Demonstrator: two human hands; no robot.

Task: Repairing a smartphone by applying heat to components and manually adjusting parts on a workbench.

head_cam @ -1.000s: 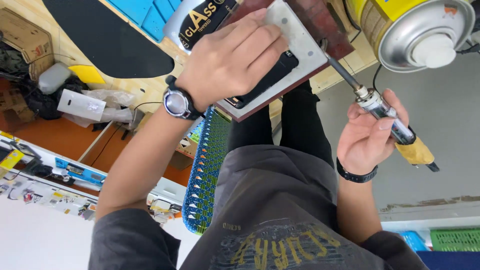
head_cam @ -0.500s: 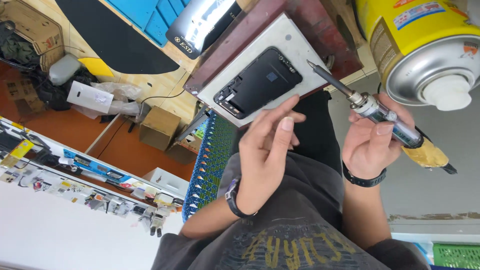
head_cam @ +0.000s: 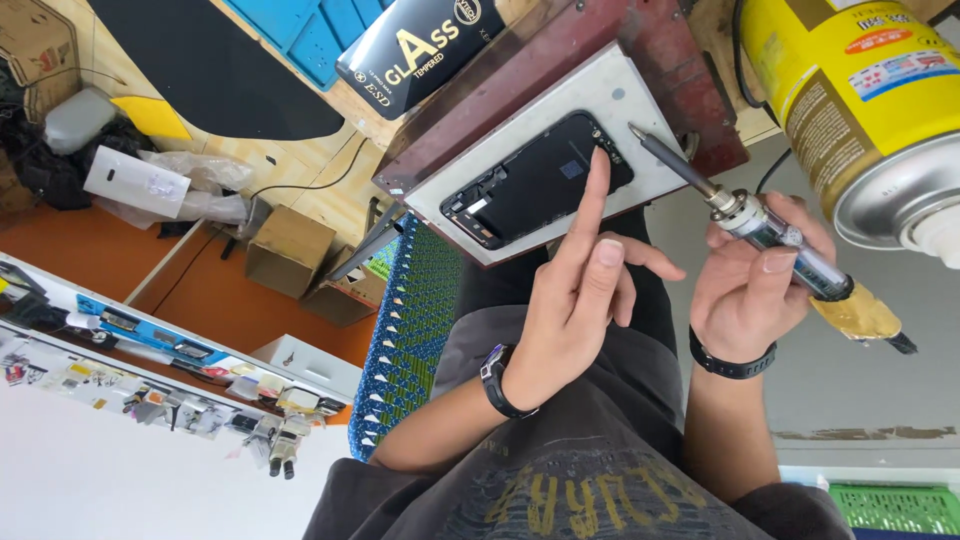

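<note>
- Right now my left hand (head_cam: 575,300) is up in front of me, index finger stretched out straight, its tip touching the edge of the black phone frame (head_cam: 540,180); the other fingers are loosely curled and hold nothing.
- Beside it, my right hand (head_cam: 750,285) has its fingers clamped round the handle of a soldering iron (head_cam: 770,235), thumb on top.
- The iron's thin tip (head_cam: 640,135) sits just beside the phone frame's end, over the pale plate; touching or not, I cannot tell.
- Phone frame lies open-side up on a grey plate (head_cam: 640,100), which rests on a reddish-brown block (head_cam: 660,45).
- Further out: a yellow spray can (head_cam: 850,90) looms close at the right, a black glass-protector box (head_cam: 430,50) and a blue mat (head_cam: 300,30) lie on the wooden tabletop (head_cam: 330,150).
</note>
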